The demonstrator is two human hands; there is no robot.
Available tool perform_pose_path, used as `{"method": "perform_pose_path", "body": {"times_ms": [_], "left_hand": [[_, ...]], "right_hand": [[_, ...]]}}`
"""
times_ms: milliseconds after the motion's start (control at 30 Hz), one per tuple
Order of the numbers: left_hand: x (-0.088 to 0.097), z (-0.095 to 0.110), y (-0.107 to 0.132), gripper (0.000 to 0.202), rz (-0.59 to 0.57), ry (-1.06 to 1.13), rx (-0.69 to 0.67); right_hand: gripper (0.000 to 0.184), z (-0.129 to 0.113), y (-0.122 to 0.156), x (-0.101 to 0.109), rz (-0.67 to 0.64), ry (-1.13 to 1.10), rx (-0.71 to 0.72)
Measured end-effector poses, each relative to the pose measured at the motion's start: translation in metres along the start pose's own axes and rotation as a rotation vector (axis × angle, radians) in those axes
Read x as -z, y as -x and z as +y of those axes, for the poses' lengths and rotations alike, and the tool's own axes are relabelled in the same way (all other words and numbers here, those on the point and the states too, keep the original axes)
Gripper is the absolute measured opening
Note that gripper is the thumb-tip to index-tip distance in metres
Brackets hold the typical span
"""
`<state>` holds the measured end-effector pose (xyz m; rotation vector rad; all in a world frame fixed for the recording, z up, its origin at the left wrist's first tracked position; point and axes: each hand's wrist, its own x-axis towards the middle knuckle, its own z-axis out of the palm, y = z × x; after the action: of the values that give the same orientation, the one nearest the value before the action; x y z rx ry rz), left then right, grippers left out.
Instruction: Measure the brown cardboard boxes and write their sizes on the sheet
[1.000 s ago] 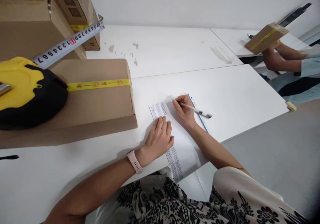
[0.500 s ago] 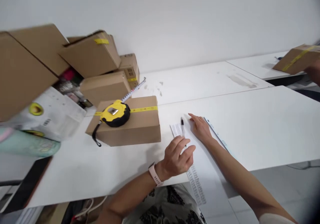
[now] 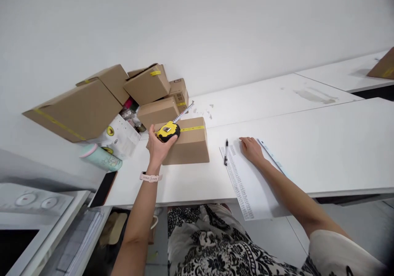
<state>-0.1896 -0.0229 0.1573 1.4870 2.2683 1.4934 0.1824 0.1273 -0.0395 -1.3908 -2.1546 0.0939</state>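
My left hand (image 3: pixel 158 148), a pale pink watch on its wrist, grips a yellow and black tape measure (image 3: pixel 168 131), thumb at the near side and fingers at the left. A length of blade (image 3: pixel 184 112) sticks out of it toward the far right. Under the tape measure is a closed cardboard box (image 3: pixel 192 147) with yellow tape along its top. My right hand (image 3: pixel 251 149) lies with fingers stretched out on a printed sheet of paper (image 3: pixel 246 185), which hangs over the table's front edge. Left of that hand, a pen (image 3: pixel 226 152) rests on the sheet, touched by neither hand.
Several cardboard boxes (image 3: pixel 147 85) are piled at the back left against the wall. Beside them stand a white avocado-print package (image 3: pixel 123 136) and a mint bottle (image 3: pixel 101 157) lying down. A blue-white strip (image 3: pixel 272 157) lies right of my right hand. Another box (image 3: pixel 383 66) is at far right.
My left hand has left the pen on the paper, moved left to the box and closed around the tape measure. My right hand stays on the sheet. The view has shifted.
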Motion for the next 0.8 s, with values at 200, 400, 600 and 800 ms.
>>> {"method": "perform_pose_path", "body": {"times_ms": [200,400,600,800], "left_hand": [[-0.016,0.003,-0.006,0.09,0.008,-0.145,-0.023],[-0.003,-0.024,-0.01,0.074,0.091,0.295,-0.066],[0.059,-0.065,0.002,0.07,0.118,0.877,-0.015],[0.063,-0.096,0.02,0.071,0.012,1.107,0.244]], "right_hand": [[0.039,0.002,-0.001,-0.007,0.037,0.004,0.017],[0.037,-0.003,-0.002,0.001,0.029,-0.048,-0.04],[0.033,-0.055,0.013,0.029,0.101,-0.478,-0.201],[0.048,-0.133,0.031,0.022,-0.103,-0.901,-0.237]]}}
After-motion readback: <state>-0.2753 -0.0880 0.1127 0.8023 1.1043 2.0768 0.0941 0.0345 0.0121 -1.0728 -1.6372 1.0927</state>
